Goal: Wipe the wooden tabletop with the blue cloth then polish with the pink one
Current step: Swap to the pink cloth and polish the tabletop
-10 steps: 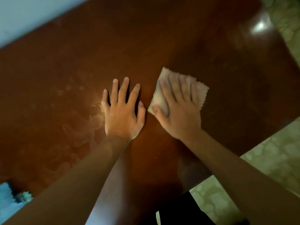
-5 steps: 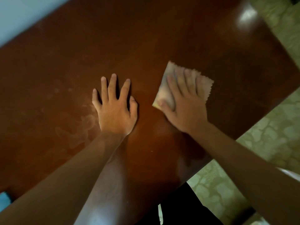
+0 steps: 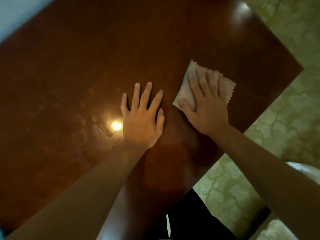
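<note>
The dark wooden tabletop [image 3: 86, 58] fills most of the head view. A folded pale pink cloth [image 3: 226, 90] with zigzag edges lies on it near the right edge. My right hand [image 3: 206, 104] presses flat on the cloth, fingers straight and spread over it. My left hand [image 3: 143, 118] rests flat on the bare wood just left of the cloth, fingers spread. A sliver of blue at the bottom-left corner [image 3: 1, 232] may be the blue cloth; I cannot tell.
Hazy smear marks [image 3: 83, 134] and a bright light reflection [image 3: 116, 126] show on the wood left of my left hand. The table's right edge [image 3: 270, 103] drops to a pale patterned floor [image 3: 285, 118]. A white rounded object [image 3: 297, 168] sits by my right forearm.
My right hand has slid the pink cloth away from me and toward the table's right edge. The view shifted, so the blue cloth at bottom left has nearly left the frame.
</note>
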